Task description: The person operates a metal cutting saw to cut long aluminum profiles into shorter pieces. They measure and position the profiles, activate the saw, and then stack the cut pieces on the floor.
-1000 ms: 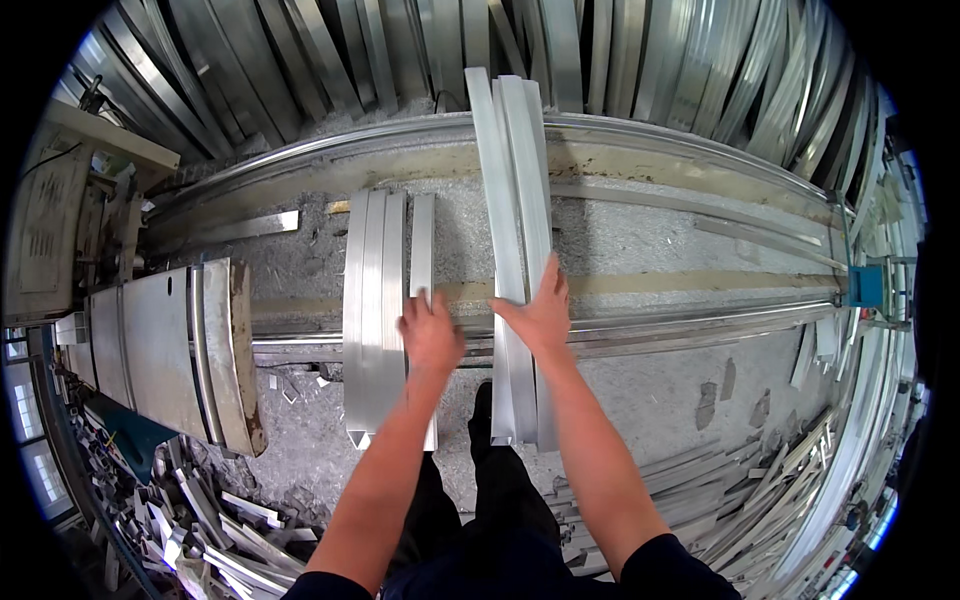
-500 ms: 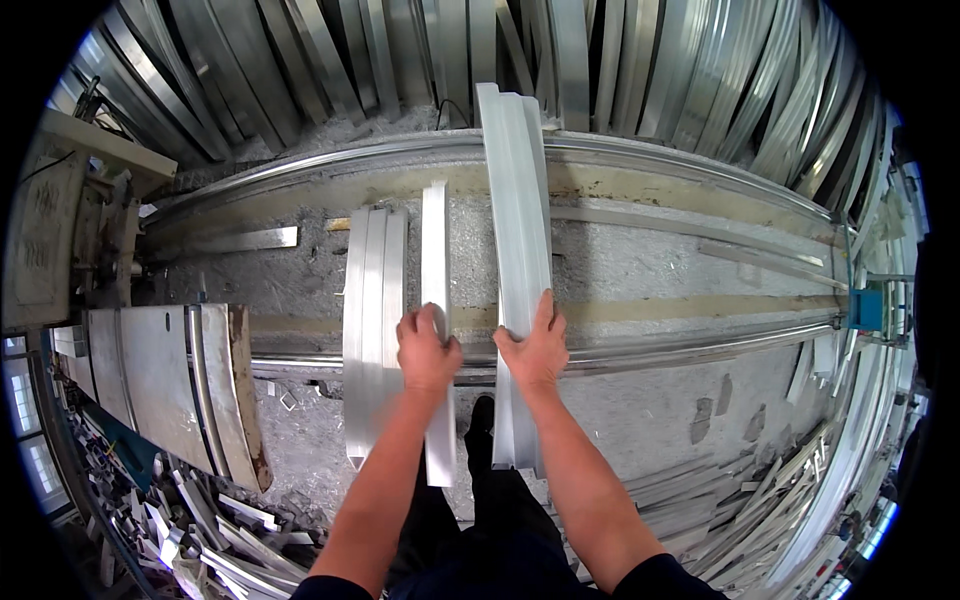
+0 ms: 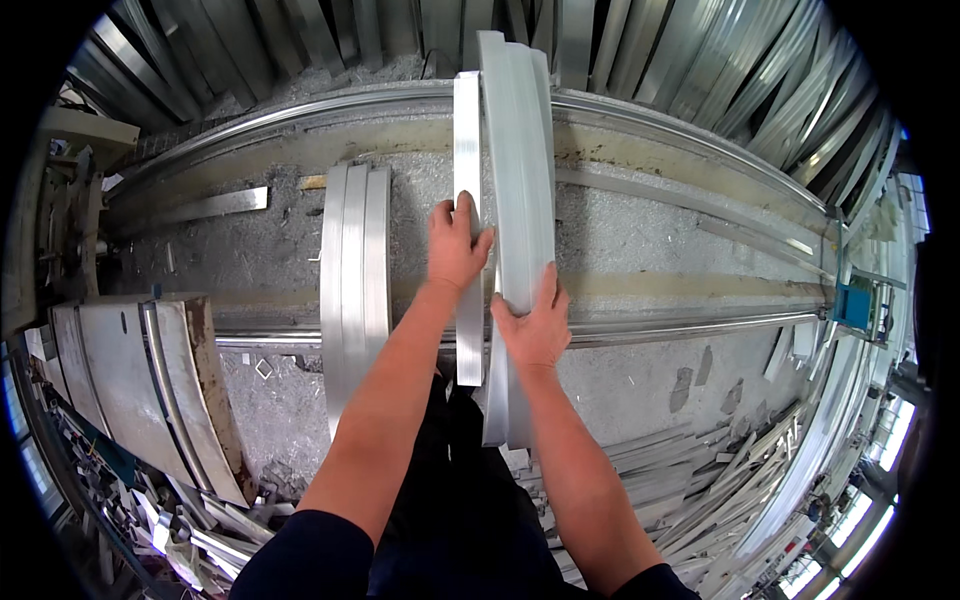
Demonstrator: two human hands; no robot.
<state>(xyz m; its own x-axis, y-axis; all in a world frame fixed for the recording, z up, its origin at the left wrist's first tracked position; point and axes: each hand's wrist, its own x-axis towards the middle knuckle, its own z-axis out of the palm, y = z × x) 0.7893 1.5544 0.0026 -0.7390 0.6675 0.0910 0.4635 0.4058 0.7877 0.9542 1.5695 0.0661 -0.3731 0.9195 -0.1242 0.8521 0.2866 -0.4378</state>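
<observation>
My left hand (image 3: 460, 240) grips a narrow aluminium box profile (image 3: 467, 130), fingers curled over its upper face. The profile sits just inside the centre of view, its long axis running from 12 to 6 o'clock. My right hand (image 3: 537, 325) grips a stack of wider aluminium profiles (image 3: 520, 160), with the thumb at the 9 o'clock edge and the fingers at the 3 o'clock edge. The stack stands close along the 3 o'clock side of the narrow profile; I cannot tell whether their far ends touch.

Toward 9 o'clock, apart from both, three aluminium bars (image 3: 355, 260) lie side by side across the near rail (image 3: 700, 328). The far rail (image 3: 660, 112) runs crosswise beyond, toward 12 o'clock. A short flat strip (image 3: 215, 207) lies at 10 o'clock. A worn metal panel (image 3: 105, 360) occupies 8 o'clock, and a blue block (image 3: 852, 305) is mounted at 3 o'clock.

Long profiles (image 3: 590, 40) line the 12 o'clock edge. Loose metal strips (image 3: 720, 490) lie heaped at 4 o'clock, shorter offcuts (image 3: 180, 530) at 7 o'clock.
</observation>
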